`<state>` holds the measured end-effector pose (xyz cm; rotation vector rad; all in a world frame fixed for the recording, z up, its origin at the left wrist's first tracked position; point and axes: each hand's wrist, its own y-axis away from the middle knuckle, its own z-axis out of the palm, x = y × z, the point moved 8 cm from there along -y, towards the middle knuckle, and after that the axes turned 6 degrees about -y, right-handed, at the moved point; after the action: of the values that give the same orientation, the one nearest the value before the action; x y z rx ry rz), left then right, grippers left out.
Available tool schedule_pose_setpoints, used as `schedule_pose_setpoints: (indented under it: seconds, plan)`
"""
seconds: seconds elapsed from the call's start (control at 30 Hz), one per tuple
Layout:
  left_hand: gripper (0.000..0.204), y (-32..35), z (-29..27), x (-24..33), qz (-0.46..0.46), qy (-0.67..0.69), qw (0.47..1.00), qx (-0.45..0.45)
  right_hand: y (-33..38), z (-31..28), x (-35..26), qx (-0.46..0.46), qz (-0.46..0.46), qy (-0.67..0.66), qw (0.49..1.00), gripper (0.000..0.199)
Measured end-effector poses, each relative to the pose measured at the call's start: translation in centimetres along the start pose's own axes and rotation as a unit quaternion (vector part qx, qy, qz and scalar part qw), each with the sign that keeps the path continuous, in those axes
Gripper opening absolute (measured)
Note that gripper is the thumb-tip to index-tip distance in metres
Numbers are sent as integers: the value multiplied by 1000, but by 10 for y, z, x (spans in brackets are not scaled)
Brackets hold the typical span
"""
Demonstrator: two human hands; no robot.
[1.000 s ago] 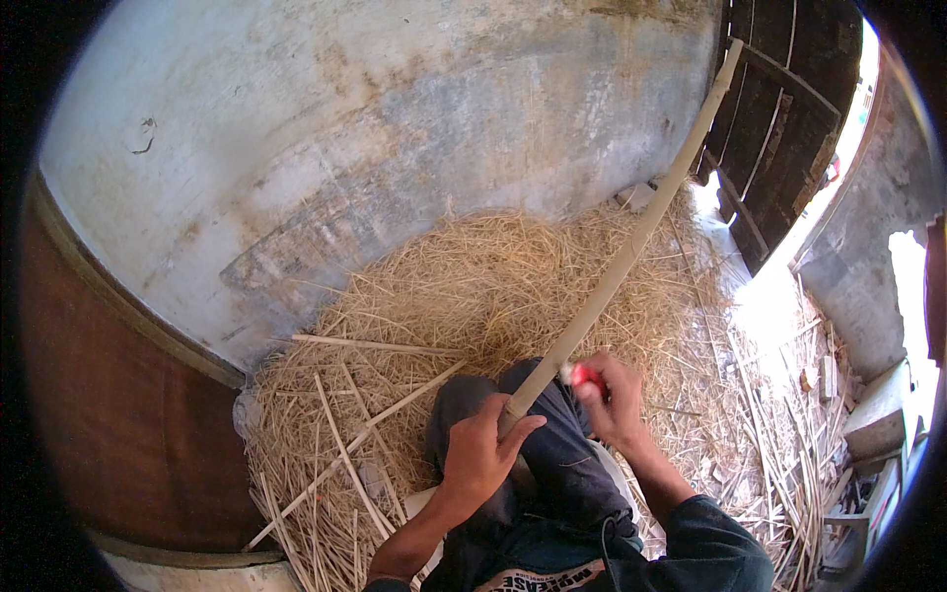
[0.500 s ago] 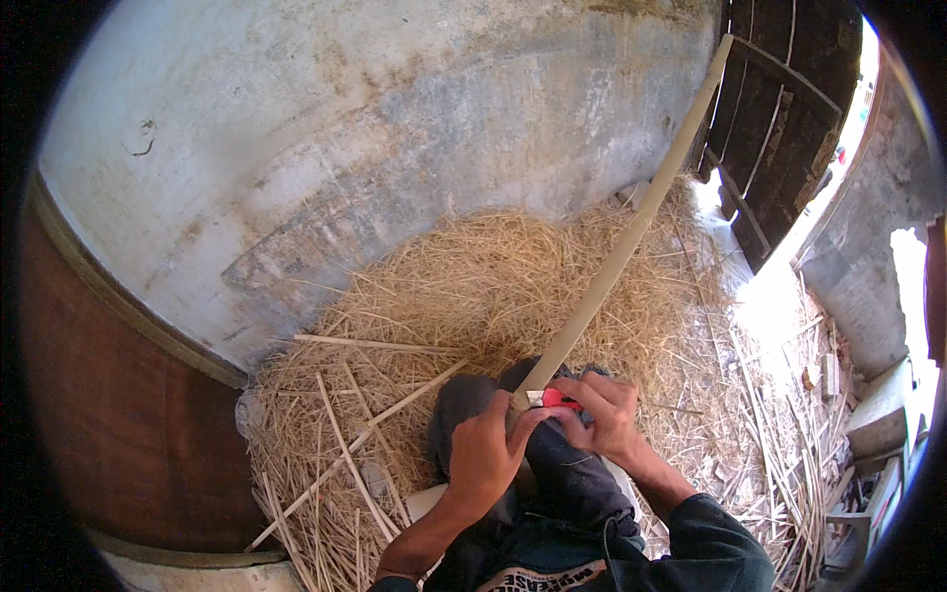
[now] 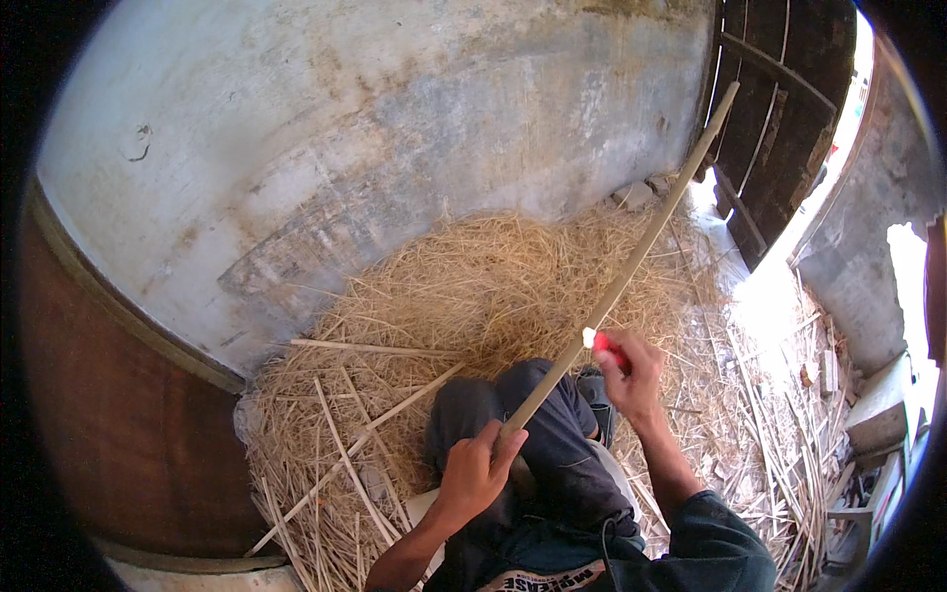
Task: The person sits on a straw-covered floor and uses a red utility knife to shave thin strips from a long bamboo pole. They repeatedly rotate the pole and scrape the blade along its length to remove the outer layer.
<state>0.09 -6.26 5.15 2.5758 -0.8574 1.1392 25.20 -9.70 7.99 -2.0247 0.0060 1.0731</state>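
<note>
A long pale bamboo strip [image 3: 631, 264] slants from above my lap up toward the far right. My left hand [image 3: 476, 472] is closed around its near end, the thumb lying along it by my knee. In my right hand [image 3: 636, 375] is a red-handled knife [image 3: 614, 352], probably a cutter. Its blade end shines white with glare and is at the strip's right edge, some way up from my left hand. Whether the blade touches the strip I cannot tell.
Straw-like shavings [image 3: 493, 266] cover the floor around my legs. Thin cut sticks [image 3: 360, 439] lie crossed at the left, and more lie at the right. A stained wall [image 3: 424, 128] rises ahead, with a dark plank door [image 3: 779, 109] at the far right and a brown panel [image 3: 128, 395] at left.
My right hand and the knife have moved up and away from my left hand along the strip. The strip has turned narrower-side up, and its far tip sits lower.
</note>
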Motion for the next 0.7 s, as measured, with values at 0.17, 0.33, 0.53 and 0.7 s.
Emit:
schedule_pose_setpoints:
  seconds: [0.17,0.33,0.53,0.7]
  plan:
    - [40,-8,0,9,29,37,998,30,24,32,-33,-96,-52,-25,994,25]
    - [45,-18,0,19,26,64,998,15,40,48,-55,-126,-69,-47,988,27]
    - [48,-20,0,21,34,57,997,30,40,47,-62,-132,-61,-16,989,30]
    - [47,-14,1,18,18,-10,998,64,38,47,-64,-134,-89,7,987,31]
